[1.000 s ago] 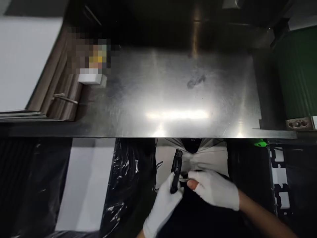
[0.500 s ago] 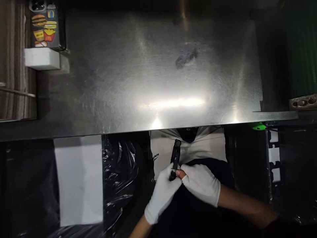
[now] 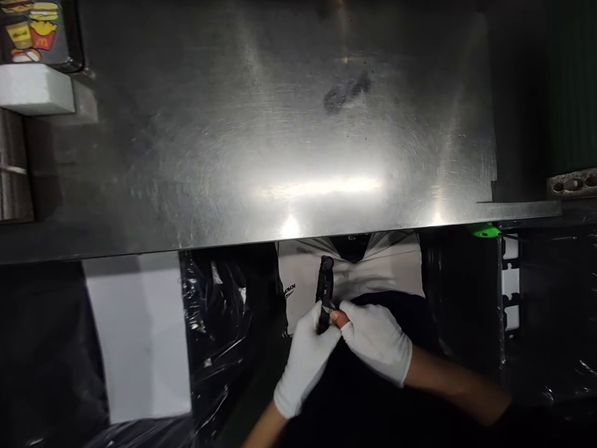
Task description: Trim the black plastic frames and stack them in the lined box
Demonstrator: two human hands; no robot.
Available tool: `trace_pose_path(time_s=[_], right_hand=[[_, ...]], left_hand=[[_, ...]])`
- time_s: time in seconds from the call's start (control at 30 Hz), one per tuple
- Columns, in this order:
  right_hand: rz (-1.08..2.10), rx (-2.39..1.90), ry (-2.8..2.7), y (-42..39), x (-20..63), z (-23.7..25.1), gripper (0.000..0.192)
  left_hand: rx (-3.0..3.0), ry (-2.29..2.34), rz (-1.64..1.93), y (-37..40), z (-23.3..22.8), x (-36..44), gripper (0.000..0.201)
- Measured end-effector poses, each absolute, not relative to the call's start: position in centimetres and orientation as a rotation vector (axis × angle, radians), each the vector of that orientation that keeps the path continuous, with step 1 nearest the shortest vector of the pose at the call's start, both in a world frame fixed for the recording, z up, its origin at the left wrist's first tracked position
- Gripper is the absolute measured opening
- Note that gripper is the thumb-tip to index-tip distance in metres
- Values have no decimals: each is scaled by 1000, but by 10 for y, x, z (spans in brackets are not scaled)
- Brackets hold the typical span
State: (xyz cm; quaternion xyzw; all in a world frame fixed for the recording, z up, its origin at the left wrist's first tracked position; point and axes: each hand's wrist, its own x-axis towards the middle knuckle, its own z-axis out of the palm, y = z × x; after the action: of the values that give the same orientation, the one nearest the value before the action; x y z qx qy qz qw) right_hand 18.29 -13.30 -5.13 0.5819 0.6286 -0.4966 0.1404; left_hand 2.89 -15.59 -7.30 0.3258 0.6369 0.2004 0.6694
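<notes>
My left hand [image 3: 308, 356], in a white glove, is closed round the lower end of a long, narrow black plastic part [image 3: 325, 280]. The part stands nearly upright in the view, close to my body and below the front edge of the steel table. My right hand [image 3: 377, 339], also white-gloved with its thumb tip bare, is pinched shut against the right side of the part's lower end. A thin, small bit shows at its thumb, too small to name. Fingers hide the part's bottom.
The steel table [image 3: 224, 162] spans the view ahead. A white block [image 3: 35, 90] and a dark box with food stickers [image 3: 40, 43] stand at its left. A grey-white panel [image 3: 140, 339] is low left; a green object [image 3: 485, 230] sits by the right edge.
My view has shifted slightly, so the items at the left sit farther out. Both hands keep their hold by the black part, with only a very small movement.
</notes>
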Motion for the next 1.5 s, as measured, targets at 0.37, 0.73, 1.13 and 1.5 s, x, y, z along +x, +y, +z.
trace_pose_path(time_s=[0.37,0.73,1.13,1.5], right_hand=[[-1721,1886,1977,-141,234,-60,58],[-1417,1461,1995,-144,217,-48,42],[-1340,1493,1909,-146,212,-46,46],[-1389,1569,1824,-152,205,-43,42]], left_hand=[[879,1245,230,-144,-69,-8,40],[1814,1698,-316,-162,-59,25,32],[1964,1769,-264,-168,-60,29,38],[1984,1809,-247,-177,-68,26,48]])
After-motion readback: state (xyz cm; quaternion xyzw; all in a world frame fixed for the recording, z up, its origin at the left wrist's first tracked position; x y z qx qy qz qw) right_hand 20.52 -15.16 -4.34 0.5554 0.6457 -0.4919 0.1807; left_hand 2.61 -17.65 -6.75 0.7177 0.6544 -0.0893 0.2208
